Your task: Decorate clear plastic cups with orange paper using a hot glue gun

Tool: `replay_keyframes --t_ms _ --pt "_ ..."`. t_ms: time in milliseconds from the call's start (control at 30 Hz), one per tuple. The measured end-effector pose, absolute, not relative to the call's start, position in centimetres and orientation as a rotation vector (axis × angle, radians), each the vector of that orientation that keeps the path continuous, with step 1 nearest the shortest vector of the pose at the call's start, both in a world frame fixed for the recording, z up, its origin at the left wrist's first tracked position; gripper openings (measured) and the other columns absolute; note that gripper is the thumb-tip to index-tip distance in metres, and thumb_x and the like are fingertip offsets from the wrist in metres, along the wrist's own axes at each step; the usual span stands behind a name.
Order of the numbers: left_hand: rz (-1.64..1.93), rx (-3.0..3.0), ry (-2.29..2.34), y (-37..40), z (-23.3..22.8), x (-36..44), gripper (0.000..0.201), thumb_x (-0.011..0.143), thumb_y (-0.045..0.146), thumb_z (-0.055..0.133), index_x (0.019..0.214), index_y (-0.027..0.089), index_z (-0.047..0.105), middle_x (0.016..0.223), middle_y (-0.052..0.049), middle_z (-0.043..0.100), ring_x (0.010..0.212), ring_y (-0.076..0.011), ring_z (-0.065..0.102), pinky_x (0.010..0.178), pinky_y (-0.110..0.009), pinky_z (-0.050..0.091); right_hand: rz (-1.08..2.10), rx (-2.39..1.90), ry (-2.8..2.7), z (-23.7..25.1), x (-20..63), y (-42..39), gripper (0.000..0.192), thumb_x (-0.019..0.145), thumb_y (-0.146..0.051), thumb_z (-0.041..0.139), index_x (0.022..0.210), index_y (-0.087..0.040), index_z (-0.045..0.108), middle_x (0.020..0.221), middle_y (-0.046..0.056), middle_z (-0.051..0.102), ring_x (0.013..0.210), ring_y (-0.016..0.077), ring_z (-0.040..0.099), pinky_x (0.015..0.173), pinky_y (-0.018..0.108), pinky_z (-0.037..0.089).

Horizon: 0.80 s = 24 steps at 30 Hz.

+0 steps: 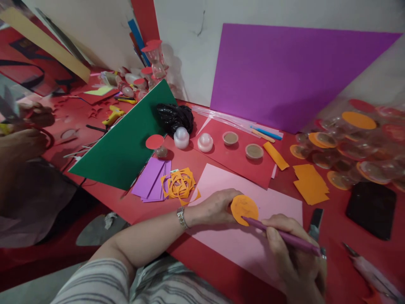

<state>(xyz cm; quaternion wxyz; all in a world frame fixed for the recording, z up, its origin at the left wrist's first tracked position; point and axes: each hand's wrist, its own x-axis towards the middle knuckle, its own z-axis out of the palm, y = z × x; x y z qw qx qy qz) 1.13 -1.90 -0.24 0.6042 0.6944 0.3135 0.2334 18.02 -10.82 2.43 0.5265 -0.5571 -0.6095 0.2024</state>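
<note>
My left hand (pixel 218 207) grips an orange disc (pixel 245 204) at its left edge. Whatever lies under the disc is hidden. Dark marks show on the disc's face. In my right hand (pixel 295 259) is a purple pen (pixel 289 240), its tip touching or just over the lower part of the disc. Both hands are above a pink sheet (pixel 218 242) on the red table (pixel 230 278). Orange cut-out scraps (pixel 180 185) and a stack of purple cards (pixel 152 181) lie left of the sheet. Two cups of brown, sand-like filling (pixel 254 151) stand beyond it.
A green board (pixel 126 143) leans at left; past it another person's hands (pixel 30 126) work. Clear cups with orange and red discs (pixel 357 143) crowd the right. A phone (pixel 371 209), a cutter (pixel 316 219) and orange cards (pixel 310 183) lie nearby. A purple board (pixel 284 76) leans behind.
</note>
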Motion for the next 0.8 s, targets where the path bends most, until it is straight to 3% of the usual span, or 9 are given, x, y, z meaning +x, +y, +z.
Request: replay_keyframes --t_ms 267,800 --pt "0.509 1.659 0.767 -1.7 -0.5 1.1 0.044 0.075 0.038 0.084 0.109 0.017 0.064 0.107 -0.007 0.07 0.095 -0.0189 0.065 0.085 -0.03 0.052 0.4 -1.265 -1.501 0.6 19.2 -9.7 0.014 0.091 -0.014 0.06 0.097 -0.023 0.068 0.08 0.0 0.068 0.065 0.0131 0.067 0.054 0.021 0.054" --pt "0.519 1.68 0.775 -1.7 0.0 1.0 0.042 0.074 0.037 0.083 0.107 0.017 0.065 0.104 -0.006 0.069 0.093 -0.0198 0.066 0.081 -0.029 0.052 0.375 -1.309 -1.494 0.3 19.0 -9.7 0.011 0.093 -0.017 0.06 0.099 -0.023 0.068 0.081 0.001 0.069 0.065 0.0132 0.068 0.055 0.021 0.055"
